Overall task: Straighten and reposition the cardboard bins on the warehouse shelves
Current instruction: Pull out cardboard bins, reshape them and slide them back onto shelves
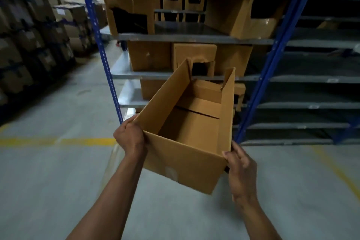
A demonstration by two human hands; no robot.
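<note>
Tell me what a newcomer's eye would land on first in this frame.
The open, empty cardboard bin at centre, held off the shelves by the left hand and right hand at its near corners. Behind it, the blue-posted shelf rack holds more bins, one tilted bin at upper right.

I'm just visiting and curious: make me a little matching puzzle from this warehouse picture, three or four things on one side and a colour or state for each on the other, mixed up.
Things:
1. open cardboard bin
2. shelf upright
3. floor line
4. stacked boxes

States:
A. yellow
B. held by the left hand and right hand
C. blue
D. piled at far left

Pairs: 1-B, 2-C, 3-A, 4-D
</note>
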